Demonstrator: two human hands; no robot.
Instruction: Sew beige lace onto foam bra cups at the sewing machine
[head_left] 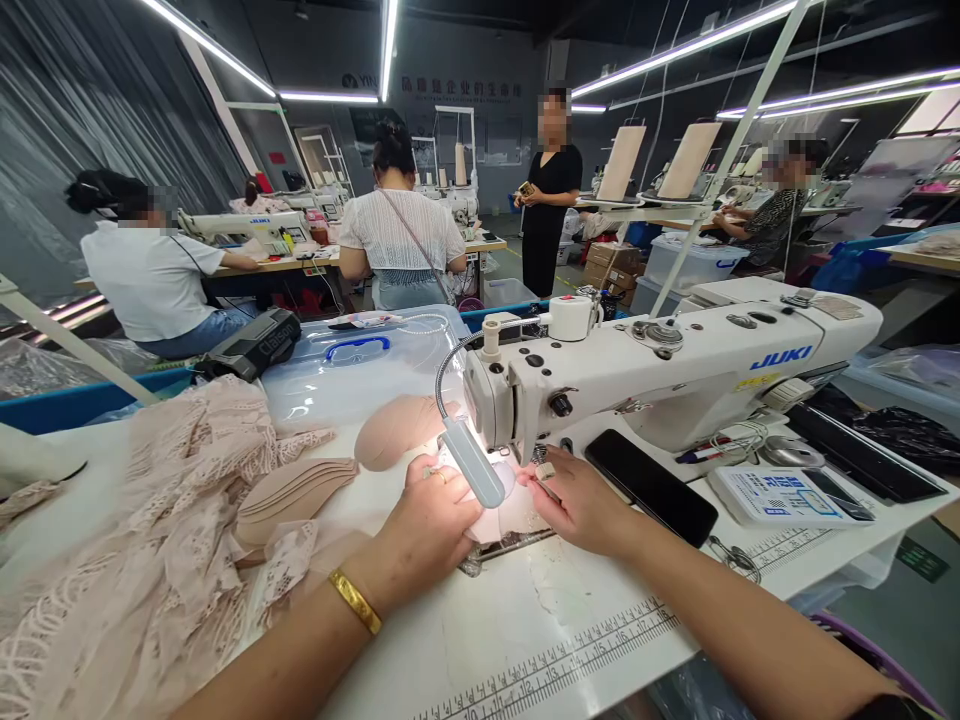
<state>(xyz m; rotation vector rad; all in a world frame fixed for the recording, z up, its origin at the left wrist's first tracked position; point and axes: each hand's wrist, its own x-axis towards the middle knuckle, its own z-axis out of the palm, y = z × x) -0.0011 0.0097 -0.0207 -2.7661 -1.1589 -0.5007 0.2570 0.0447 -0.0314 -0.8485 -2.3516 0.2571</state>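
Bare forearms reach inward from the lower edge, the left one wearing a gold bangle. In the head view, the left hand lies palm down, fingers loosely bent over pale fabric below the working end of the sewing machine; the right hand, fingers drawn nearly together, sits opposite. Whether either grips the cloth, I cannot tell. Guiding it through for stitching seems in hand; the next move likely calls for light, even steering.
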